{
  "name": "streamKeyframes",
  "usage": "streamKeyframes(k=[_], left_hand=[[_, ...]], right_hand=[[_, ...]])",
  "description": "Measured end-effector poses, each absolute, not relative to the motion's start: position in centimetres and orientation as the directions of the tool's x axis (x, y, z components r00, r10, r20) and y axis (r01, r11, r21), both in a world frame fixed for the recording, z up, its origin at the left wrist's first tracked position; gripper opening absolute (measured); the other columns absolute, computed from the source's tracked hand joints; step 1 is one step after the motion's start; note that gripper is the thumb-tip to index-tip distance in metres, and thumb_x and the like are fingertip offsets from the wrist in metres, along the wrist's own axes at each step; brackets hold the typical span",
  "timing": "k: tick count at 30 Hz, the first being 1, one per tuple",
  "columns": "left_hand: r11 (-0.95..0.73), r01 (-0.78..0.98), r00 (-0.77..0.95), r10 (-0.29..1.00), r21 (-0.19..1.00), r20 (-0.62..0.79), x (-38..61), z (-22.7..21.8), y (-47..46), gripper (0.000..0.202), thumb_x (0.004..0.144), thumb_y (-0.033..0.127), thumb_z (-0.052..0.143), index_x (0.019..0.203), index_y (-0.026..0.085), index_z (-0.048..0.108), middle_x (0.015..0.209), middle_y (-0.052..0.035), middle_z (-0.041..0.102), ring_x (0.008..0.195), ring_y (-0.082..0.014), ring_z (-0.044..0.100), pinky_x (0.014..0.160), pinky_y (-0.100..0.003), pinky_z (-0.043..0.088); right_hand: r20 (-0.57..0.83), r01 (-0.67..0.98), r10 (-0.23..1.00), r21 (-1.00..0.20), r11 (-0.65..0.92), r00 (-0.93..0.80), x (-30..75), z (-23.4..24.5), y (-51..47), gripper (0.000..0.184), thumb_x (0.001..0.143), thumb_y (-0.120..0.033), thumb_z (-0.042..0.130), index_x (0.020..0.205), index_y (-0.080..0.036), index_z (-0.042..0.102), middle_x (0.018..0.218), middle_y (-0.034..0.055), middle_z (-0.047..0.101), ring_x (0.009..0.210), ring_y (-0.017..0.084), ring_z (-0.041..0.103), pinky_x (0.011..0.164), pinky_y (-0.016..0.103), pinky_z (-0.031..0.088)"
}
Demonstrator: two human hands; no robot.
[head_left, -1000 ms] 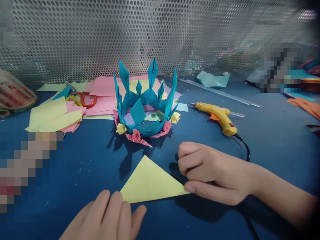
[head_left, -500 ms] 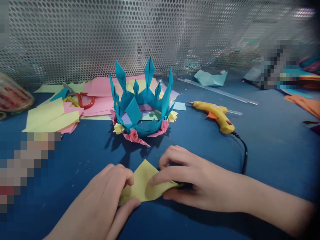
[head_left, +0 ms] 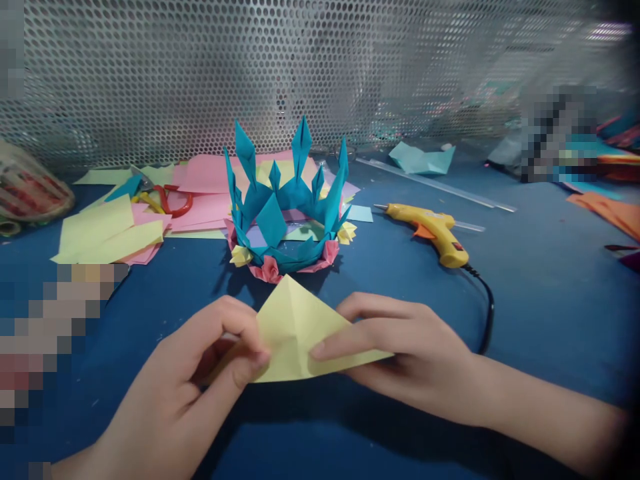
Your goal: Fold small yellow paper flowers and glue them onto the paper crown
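- Here our left hand (head_left: 200, 373) has its grip closed, thumb and forefinger pinching the left corner of the yellow paper (head_left: 295, 327).
- Our right hand (head_left: 400, 347) has its grip closed on the right side.
- The paper seems to be raised just off the table (head_left: 525, 280), in front of the blue paper crown (head_left: 285, 207).
- We judge this early work: the paper is a triangle with few creases, and most folds are not yet made.

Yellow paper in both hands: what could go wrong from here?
The yellow paper is pinched by the left hand and right hand just in front of the teal paper crown; a forward fold could knock it. The cord of the glue gun lies beside the right wrist and might snag.
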State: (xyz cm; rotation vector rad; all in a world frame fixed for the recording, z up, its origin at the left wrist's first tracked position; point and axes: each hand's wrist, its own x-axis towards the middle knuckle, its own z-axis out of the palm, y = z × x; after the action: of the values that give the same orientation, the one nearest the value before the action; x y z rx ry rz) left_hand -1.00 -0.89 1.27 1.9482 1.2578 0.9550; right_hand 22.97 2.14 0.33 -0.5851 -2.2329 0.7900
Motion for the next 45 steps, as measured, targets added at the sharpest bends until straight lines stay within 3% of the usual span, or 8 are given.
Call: streamKeyframes(k=[4,9,15,18,29,35,38,45], left_hand=[[-0.198,0.296,0.214,0.967,0.934,0.137,-1.0,1.5,-1.0,0.022,0.067,0.023,0.079,0.072,0.028,0.058,0.080,0.0081,0.060,0.062,-0.0061,0.060,0.052,-0.008,0.049],[-0.135,0.156,0.099,0.988,0.979,0.120,-0.4,1.0,-1.5,0.023,0.060,0.019,0.084,0.062,0.025,0.061,0.086,0.0058,0.060,0.065,-0.0063,0.063,0.053,-0.008,0.051],[-0.031,0.093,0.006,1.000,0.995,0.031,0.5,0.7,-2.2,0.024,0.055,0.030,0.088,0.056,0.024,0.065,0.087,0.0013,0.064,0.062,-0.0104,0.066,0.048,-0.013,0.054],[0.027,0.081,-0.033,0.999,0.996,-0.024,0.4,0.4,-2.4,0.020,0.056,0.032,0.088,0.061,0.026,0.070,0.103,-0.0018,0.067,0.077,-0.0178,0.071,0.054,-0.018,0.058],[-0.022,0.216,0.142,0.990,0.976,-0.009,-0.3,-0.9,-1.6,0.019,0.068,0.017,0.078,0.066,0.035,0.075,0.094,0.0009,0.072,0.120,-0.0219,0.056,0.071,-0.021,0.059],[-0.193,0.418,0.229,0.968,0.887,0.103,-0.4,-0.8,-1.5,0.013,0.075,0.025,0.073,0.069,0.037,0.073,0.126,0.0066,0.053,0.111,-0.0151,0.060,0.091,-0.024,0.053],[-0.306,0.505,0.260,0.945,0.807,0.196,-0.4,-0.4,-1.5,0.013,0.076,0.024,0.071,0.072,0.036,0.072,0.108,0.0055,0.059,0.104,-0.0118,0.062,0.085,-0.017,0.053],[-0.261,0.365,0.355,0.926,0.894,0.126,0.6,0.4,-1.6,0.017,0.078,0.011,0.064,0.077,0.028,0.066,0.075,0.0099,0.069,0.067,-0.0050,0.066,0.063,-0.007,0.051]], right_hand=[[0.412,0.104,0.747,-0.838,0.535,-0.522,22.3,1.0,1.6,0.020,0.082,-0.007,0.066,0.093,-0.022,0.073,0.082,0.0007,0.066,0.069,0.008,0.063,0.060,0.014,0.052],[0.272,-0.021,0.864,-0.957,0.291,-0.424,21.5,0.8,1.1,0.027,0.072,-0.005,0.075,0.088,-0.026,0.077,0.079,-0.0018,0.068,0.067,0.007,0.064,0.058,0.011,0.053],[0.202,-0.062,0.909,-0.979,0.193,-0.365,20.6,0.0,0.7,0.021,0.070,-0.009,0.078,0.081,-0.026,0.077,0.104,0.0048,0.067,0.110,0.018,0.058,0.068,0.017,0.058],[0.174,-0.038,0.914,-0.984,0.172,-0.368,20.3,-0.3,0.6,0.017,0.069,-0.011,0.079,0.079,-0.025,0.077,0.096,0.0056,0.069,0.108,0.019,0.059,0.072,0.022,0.059],[0.280,0.145,0.899,-0.928,0.343,-0.337,20.2,-0.3,0.4,0.011,0.071,-0.011,0.077,0.077,-0.020,0.075,0.087,0.0028,0.070,0.084,0.013,0.067,0.075,0.022,0.056],[0.374,0.134,0.842,-0.881,0.453,-0.390,20.2,-0.5,0.1,0.011,0.077,-0.008,0.070,0.081,-0.018,0.071,0.073,0.0003,0.072,0.069,0.010,0.066,0.066,0.020,0.053],[0.423,0.141,0.812,-0.848,0.511,-0.402,20.2,-0.6,0.1,0.011,0.078,-0.007,0.068,0.082,-0.017,0.069,0.074,-0.0001,0.073,0.069,0.010,0.067,0.069,0.021,0.051],[0.456,0.119,0.774,-0.824,0.553,-0.438,20.1,-0.8,-0.1,0.012,0.077,-0.006,0.068,0.083,-0.016,0.068,0.075,0.0011,0.073,0.069,0.011,0.068,0.072,0.023,0.051]])
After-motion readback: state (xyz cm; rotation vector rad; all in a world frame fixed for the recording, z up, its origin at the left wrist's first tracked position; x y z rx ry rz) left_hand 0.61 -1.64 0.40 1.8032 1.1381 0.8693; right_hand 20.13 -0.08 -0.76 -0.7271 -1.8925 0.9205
